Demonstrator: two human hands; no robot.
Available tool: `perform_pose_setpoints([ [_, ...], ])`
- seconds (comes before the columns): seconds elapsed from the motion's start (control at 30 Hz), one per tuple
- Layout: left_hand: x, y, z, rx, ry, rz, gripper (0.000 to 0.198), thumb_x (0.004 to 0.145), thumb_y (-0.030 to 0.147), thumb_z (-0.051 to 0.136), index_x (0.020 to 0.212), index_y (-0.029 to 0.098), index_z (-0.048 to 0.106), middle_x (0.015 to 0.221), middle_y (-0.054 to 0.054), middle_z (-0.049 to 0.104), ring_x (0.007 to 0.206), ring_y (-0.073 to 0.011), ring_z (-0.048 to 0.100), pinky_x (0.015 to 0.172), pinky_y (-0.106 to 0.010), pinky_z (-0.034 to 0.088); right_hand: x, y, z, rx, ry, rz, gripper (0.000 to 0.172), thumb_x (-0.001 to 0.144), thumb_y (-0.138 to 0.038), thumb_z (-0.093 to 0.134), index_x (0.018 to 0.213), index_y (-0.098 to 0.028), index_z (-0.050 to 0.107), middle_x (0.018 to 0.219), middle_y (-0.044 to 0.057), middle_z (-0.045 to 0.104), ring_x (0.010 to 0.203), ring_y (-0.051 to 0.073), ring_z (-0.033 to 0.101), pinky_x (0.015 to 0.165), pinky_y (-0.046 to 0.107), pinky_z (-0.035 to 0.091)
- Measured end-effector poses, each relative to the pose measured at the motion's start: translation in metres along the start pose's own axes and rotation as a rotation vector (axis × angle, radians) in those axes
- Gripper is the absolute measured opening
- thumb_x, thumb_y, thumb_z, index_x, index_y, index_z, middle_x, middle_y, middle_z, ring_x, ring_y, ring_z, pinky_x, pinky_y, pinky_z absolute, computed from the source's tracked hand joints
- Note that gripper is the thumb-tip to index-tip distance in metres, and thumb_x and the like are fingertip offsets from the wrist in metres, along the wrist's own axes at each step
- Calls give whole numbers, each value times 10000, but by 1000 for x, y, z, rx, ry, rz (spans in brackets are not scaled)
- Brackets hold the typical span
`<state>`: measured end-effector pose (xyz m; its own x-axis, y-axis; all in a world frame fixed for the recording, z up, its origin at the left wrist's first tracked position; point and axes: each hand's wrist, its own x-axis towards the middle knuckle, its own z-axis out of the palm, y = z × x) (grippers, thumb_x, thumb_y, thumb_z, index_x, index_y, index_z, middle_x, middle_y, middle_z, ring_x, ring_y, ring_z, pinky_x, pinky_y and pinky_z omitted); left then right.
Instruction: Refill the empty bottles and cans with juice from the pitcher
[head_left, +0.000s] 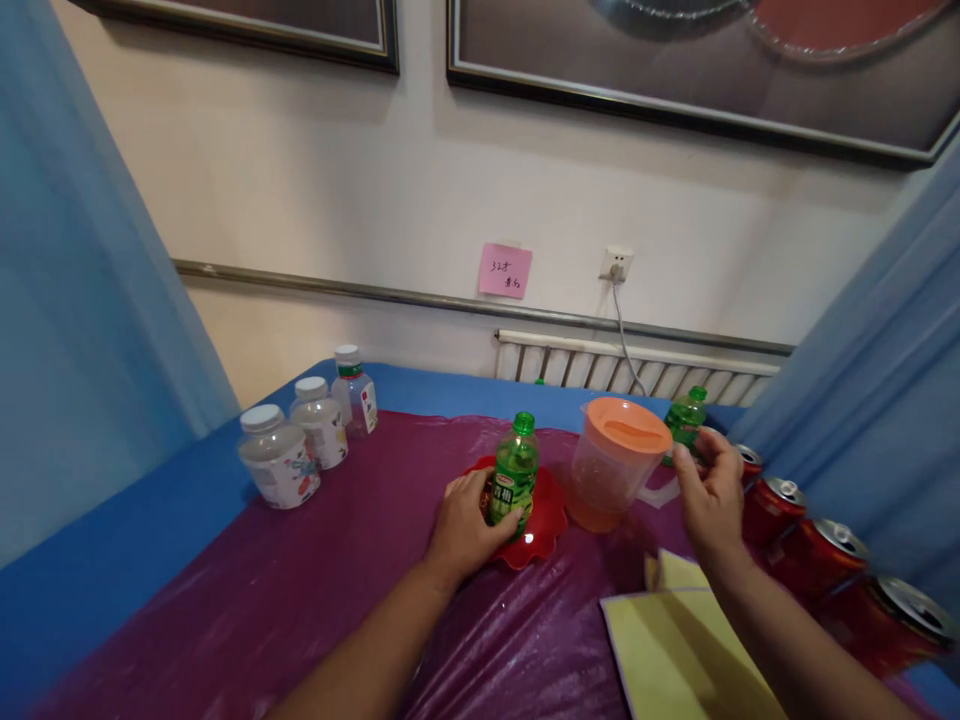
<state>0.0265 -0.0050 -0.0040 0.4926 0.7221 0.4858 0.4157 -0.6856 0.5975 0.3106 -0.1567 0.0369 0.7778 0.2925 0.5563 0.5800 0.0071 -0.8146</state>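
My left hand [466,525] is wrapped round the lower part of a green bottle [516,475], which stands upright over a red scalloped dish [550,515]. The bottle has no cap. My right hand [712,485] is raised, fingers curved and apart, just in front of a second green bottle [684,418] at the back right; whether it touches that bottle I cannot tell. Between the two hands stands a clear pitcher [607,470] with an orange lid, some liquid showing at its bottom.
Three clear jars with white lids [281,465] stand at the left. Several red cans [821,555] line the right edge. Yellow cloths [682,650] lie at the front right. Purple sheeting [360,560] covers the table; a radiator [585,365] is behind.
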Motion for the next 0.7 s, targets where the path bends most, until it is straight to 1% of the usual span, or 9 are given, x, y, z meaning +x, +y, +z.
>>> perform_pose_setpoints([
  [0.07, 1, -2, 1, 6, -5, -3, 468, 748, 419, 772, 1149, 215, 642, 1123, -94, 743, 1047, -317, 686, 964, -479, 494, 5, 14, 2, 44, -62, 117, 650, 782, -689, 646, 1162, -162, 640, 1187, 144, 639, 1090, 301, 587, 944, 448, 440],
  [0.13, 1, -3, 2, 9, -11, -8, 465, 749, 421, 768, 1148, 216, 645, 1120, -92, 745, 1043, -315, 687, 964, -477, 493, 6, 22, 6, 99, -117, 165, 614, 763, -752, 624, 958, -171, 671, 945, 91, 684, 907, 259, 610, 843, 403, 464],
  [0.2, 1, -5, 2, 10, -20, -8, 468, 754, 424, 762, 1154, 212, 645, 1120, -93, 747, 1039, -316, 687, 967, -483, 487, 5, 26, 11, 160, -147, 188, 610, 766, -793, 594, 798, -185, 640, 749, 39, 643, 726, 206, 578, 710, 349, 468],
  [0.27, 1, -5, 2, 14, -29, 0, 477, 753, 422, 759, 1165, 209, 644, 1119, -91, 751, 1035, -318, 688, 976, -494, 478, 4, 27, 15, 223, -151, 215, 619, 760, -813, 591, 693, -199, 578, 630, -2, 566, 601, 161, 509, 594, 306, 433],
  [0.33, 1, -5, 2, 23, -37, 10, 493, 744, 412, 762, 1178, 213, 642, 1129, -89, 753, 1041, -321, 686, 995, -501, 465, 5, 27, 20, 275, -130, 235, 619, 746, -815, 612, 635, -215, 508, 559, -43, 474, 526, 126, 431, 515, 275, 376],
  [0.43, 0, -1, 0, 26, -61, 16, 531, 734, 386, 765, 1220, 225, 623, 1166, -90, 750, 1067, -317, 679, 1040, -509, 433, 10, 23, 26, 328, -97, 247, 609, 749, -788, 639, 613, -236, 421, 512, -91, 353, 474, 95, 331, 466, 251, 318],
  [0.5, 0, 1, -2, 19, -79, 15, 543, 743, 366, 756, 1246, 229, 604, 1196, -95, 743, 1090, -312, 675, 1070, -516, 406, 18, 17, 29, 340, -109, 245, 597, 747, -749, 680, 607, -240, 401, 501, -99, 337, 461, 87, 307, 450, 247, 305],
  [0.57, 0, 4, -4, 14, -93, 15, 521, 757, 362, 748, 1238, 224, 602, 1195, -98, 741, 1111, -313, 673, 1094, -528, 381, 29, 8, 27, 334, -136, 237, 578, 734, -701, 733, 603, -238, 413, 498, -94, 359, 453, 87, 315, 436, 247, 295],
  [0.7, -1, 6, -6, 18, -102, 23, 502, 755, 363, 752, 1214, 219, 609, 1181, -102, 741, 1144, -330, 663, 1106, -552, 362, 59, -18, 16, 327, -205, 204, 541, 736, -640, 773, 594, -235, 443, 496, -84, 373, 444, 92, 317, 414, 250, 270],
])
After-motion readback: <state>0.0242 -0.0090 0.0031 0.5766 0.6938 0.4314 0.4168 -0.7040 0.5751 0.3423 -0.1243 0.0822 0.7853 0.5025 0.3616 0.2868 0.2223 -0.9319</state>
